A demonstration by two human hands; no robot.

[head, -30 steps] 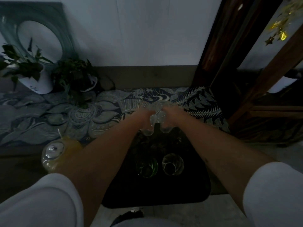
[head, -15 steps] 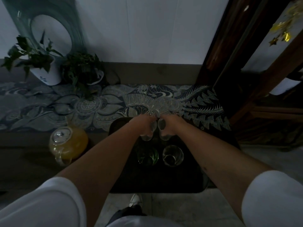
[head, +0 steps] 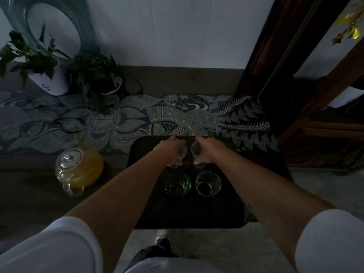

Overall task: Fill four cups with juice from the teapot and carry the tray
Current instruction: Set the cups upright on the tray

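A black tray (head: 262, 194) lies at the table's front edge. My left hand (head: 171, 149) grips a clear glass cup (head: 182, 152) at the tray's far side. Right beside it, my right hand (head: 206, 149) grips a second clear cup (head: 195, 149). Both cups sit low over the tray; I cannot tell whether they touch it. Nearer me on the tray stand a green glass cup (head: 177, 184) and a clear glass cup (head: 208, 183), both empty. A glass teapot (head: 78, 170) with orange juice and a metal lid stands on the table left of the tray.
A patterned runner (head: 118, 125) covers the table behind the tray. Two potted plants (head: 49, 71) stand at the back left against the white wall. A dark wooden cabinet (head: 295, 95) rises to the right. My shoe (head: 162, 236) and floor tiles show below the tray.
Both hands came down and apart with the two clear cups, from above the runner to the tray's far side. The view shifted so the teapot shows fully.
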